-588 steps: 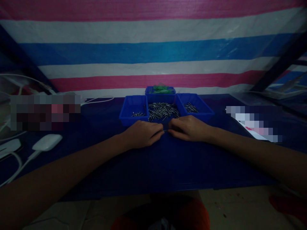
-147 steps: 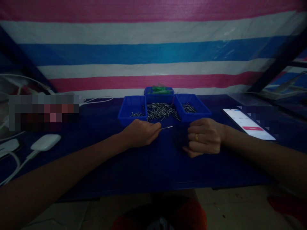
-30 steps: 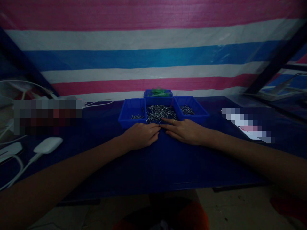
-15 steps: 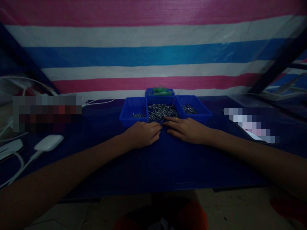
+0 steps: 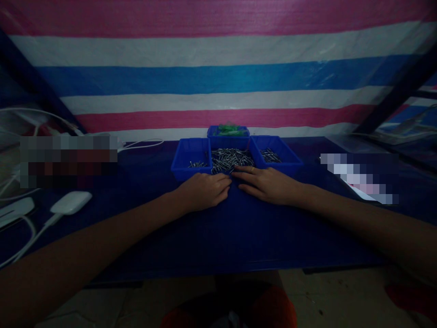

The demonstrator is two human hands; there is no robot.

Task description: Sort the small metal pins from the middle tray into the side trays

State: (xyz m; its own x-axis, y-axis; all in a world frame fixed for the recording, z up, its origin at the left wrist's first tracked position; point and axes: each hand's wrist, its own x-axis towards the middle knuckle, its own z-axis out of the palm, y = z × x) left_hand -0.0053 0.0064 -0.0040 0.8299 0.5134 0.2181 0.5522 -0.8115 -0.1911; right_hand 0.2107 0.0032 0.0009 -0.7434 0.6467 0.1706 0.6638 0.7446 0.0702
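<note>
My left hand (image 5: 206, 189) rests palm down on the blue table, its fingers pointing right and lying loosely side by side. My right hand (image 5: 268, 184) lies flat opposite it, fingers spread, a ring on one of them. Their fingertips nearly meet at the near edge of a pile of slim shiny metal pieces (image 5: 232, 158), like nails or screws. The pile lies between a left blue bin (image 5: 191, 150) with a few such pieces and a right blue bin (image 5: 285, 155) with more. Neither hand visibly holds anything.
Behind the pile stands another blue bin (image 5: 214, 132) with green material (image 5: 232, 129) in it. A white charger (image 5: 71, 202) with cables lies on the blue table (image 5: 218, 241) at left. Blurred-out items are at both sides. A striped sheet (image 5: 218, 50) hangs behind.
The whole view has shifted very slightly to the right. Both hands stay where they were on the table, and the bins and metal pieces look unchanged.
</note>
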